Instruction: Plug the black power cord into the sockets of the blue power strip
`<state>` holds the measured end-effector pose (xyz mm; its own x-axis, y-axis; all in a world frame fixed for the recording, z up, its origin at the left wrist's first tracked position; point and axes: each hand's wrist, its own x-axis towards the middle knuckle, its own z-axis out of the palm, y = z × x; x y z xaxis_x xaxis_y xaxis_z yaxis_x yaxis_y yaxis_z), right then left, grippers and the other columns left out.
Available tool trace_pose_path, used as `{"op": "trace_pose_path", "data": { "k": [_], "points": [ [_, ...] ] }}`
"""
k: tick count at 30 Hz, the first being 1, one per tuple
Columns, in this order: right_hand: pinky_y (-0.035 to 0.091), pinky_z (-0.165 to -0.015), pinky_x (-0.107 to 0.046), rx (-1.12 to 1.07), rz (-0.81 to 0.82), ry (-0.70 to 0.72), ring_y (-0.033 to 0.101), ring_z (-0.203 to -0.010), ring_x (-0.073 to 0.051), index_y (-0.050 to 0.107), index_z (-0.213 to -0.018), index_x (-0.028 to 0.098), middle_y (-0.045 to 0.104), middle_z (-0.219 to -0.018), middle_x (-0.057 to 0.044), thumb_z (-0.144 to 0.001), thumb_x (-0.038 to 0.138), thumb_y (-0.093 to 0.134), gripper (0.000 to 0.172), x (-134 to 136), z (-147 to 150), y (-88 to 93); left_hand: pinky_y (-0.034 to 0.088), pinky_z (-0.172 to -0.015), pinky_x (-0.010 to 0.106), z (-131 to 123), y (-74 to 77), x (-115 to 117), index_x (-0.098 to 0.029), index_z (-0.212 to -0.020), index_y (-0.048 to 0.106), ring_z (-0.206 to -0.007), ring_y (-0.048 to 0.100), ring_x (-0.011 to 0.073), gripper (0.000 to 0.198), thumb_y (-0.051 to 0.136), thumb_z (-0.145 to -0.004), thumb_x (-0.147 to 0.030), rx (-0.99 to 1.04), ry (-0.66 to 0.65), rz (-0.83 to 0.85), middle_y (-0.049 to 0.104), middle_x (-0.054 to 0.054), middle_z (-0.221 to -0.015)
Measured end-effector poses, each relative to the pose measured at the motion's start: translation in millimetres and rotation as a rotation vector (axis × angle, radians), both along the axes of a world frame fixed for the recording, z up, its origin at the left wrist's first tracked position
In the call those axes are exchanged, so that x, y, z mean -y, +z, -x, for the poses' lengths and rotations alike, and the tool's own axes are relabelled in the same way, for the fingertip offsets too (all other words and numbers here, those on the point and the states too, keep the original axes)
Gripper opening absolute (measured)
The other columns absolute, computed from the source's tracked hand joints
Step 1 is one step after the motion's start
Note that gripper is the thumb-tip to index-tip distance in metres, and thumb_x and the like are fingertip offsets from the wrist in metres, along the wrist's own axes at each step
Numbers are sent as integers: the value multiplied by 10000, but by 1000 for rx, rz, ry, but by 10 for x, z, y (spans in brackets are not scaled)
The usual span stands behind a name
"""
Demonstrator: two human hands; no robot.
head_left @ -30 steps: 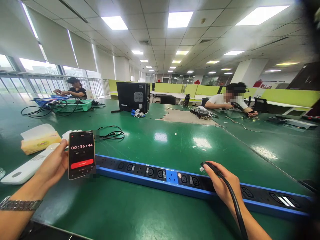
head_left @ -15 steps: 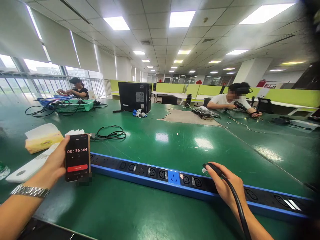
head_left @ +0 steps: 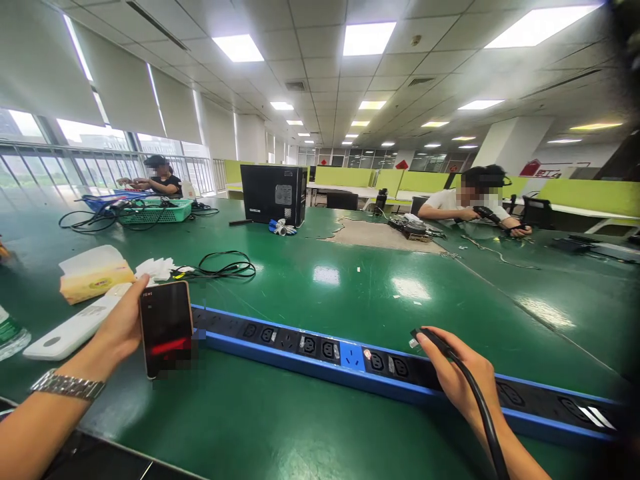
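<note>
My left hand (head_left: 117, 330) grips a smartphone (head_left: 166, 328) upright above the green table (head_left: 320, 280); its screen is tilted and dim, with a red bar showing. A metal watch (head_left: 66, 386) sits on that wrist. My right hand (head_left: 457, 377) is closed around a black power cable (head_left: 470, 390), its plug end resting over a long blue and black power strip (head_left: 350, 353) that runs across the table in front of me.
A tissue pack (head_left: 95, 273), a white flat device (head_left: 75, 328) and a coiled black cable (head_left: 223, 267) lie at the left. A black computer case (head_left: 274, 195) stands further back. Two other people sit at the far left and far right.
My left hand has lowered and tilted the phone, so the timer digits no longer read clearly. The view shifted slightly left. My right hand stays on the cable.
</note>
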<state>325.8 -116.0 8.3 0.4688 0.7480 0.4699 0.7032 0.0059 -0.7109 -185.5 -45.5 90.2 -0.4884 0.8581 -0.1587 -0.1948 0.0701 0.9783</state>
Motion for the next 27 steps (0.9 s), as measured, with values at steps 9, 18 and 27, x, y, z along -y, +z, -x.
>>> {"op": "trace_pose_path", "data": {
  "k": [9,18,27],
  "points": [
    [532,-783,-377,-15,-5,-14,702,-803,-280,741,-872,218,761,-866,-71,-685,670,584,513,0,36,32,521,-439,182,-24,0,24,-174,-872,662,-506,653,110,178,528,-935,-272,17,-23,-25,711,-31,-656],
    [527,-794,-393,-8,11,-23,702,-817,-289,741,-877,219,761,-874,-75,-674,688,572,538,1,24,24,534,-487,194,72,-37,75,-149,-872,663,-568,667,140,233,732,-650,-155,-143,-129,10,735,-3,-708],
    [530,-735,-361,25,-39,1,707,-784,-279,744,-863,214,766,-854,-77,-707,678,580,517,-4,6,0,512,-486,187,47,27,90,-150,-885,685,-586,660,136,168,678,-793,-291,-91,-126,28,737,6,-737]
  ]
}}
